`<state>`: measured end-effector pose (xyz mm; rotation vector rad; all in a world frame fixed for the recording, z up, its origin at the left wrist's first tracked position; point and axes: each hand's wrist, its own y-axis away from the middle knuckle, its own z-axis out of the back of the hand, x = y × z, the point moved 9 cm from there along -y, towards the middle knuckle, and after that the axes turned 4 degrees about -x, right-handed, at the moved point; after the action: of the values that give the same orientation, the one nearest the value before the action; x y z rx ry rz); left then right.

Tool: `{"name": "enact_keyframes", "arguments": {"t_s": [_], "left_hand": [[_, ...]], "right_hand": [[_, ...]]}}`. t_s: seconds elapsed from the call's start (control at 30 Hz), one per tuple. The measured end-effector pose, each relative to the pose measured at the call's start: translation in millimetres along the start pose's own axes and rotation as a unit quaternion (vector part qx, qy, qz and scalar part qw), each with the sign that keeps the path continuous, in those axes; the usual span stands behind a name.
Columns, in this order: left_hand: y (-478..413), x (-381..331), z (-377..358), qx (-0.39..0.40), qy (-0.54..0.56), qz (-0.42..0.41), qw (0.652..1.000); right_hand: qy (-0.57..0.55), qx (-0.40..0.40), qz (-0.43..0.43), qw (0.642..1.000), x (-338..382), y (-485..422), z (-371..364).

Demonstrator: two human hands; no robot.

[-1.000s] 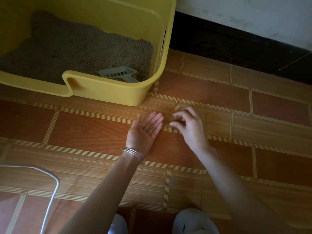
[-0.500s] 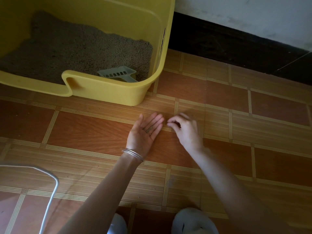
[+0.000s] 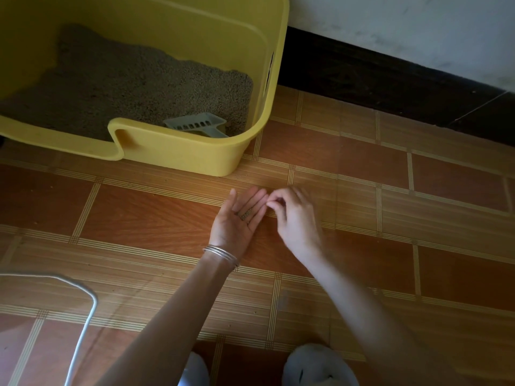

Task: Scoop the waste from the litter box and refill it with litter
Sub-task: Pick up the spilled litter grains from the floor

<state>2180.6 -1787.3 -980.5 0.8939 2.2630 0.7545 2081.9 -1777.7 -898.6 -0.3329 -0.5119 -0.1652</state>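
Left hand (image 3: 236,222) is lying palm-up, fingers straight, cradling gritty litter grains (image 3: 247,213); right hand (image 3: 296,218) is pinching its fingertips together alongside; smooth yellow litter box (image 3: 178,154) is sitting beyond.

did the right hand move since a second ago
Yes. Against the yellow litter box, which stayed put, the right hand shifted left, up to the open left hand.

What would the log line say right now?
left hand: palm up, litter grains on it | right hand: pinched shut beside it | scoop: inside litter box
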Motion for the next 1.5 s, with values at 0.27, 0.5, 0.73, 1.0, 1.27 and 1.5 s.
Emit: {"name": "enact_keyframes", "arguments": {"t_s": [0.27,0.5,0.73,1.0,1.27,1.5], "left_hand": [[-2,3,0,0.002,0.019,0.019,1.000],[0,0,-1,-0.011,0.053,0.027,0.998],[-4,-12,6,-0.032,0.088,0.010,0.996],[-5,-10,5,-0.020,0.062,0.014,0.998],[-3,-12,6,-0.014,0.049,0.015,0.999],[-3,-8,3,-0.016,0.037,0.018,0.999]], "right_hand": [[-0.153,0.041,-0.012,0.987,21,0,-3],[-0.026,0.062,-0.064,0.996,-54,-4,11],[-0.023,0.090,-0.061,0.994,-64,3,-4],[-0.023,0.053,-0.015,0.998,-40,-8,-12],[-0.038,0.052,-0.087,0.994,-71,6,18],[-0.018,0.081,-0.093,0.992,-67,3,-2]]}}
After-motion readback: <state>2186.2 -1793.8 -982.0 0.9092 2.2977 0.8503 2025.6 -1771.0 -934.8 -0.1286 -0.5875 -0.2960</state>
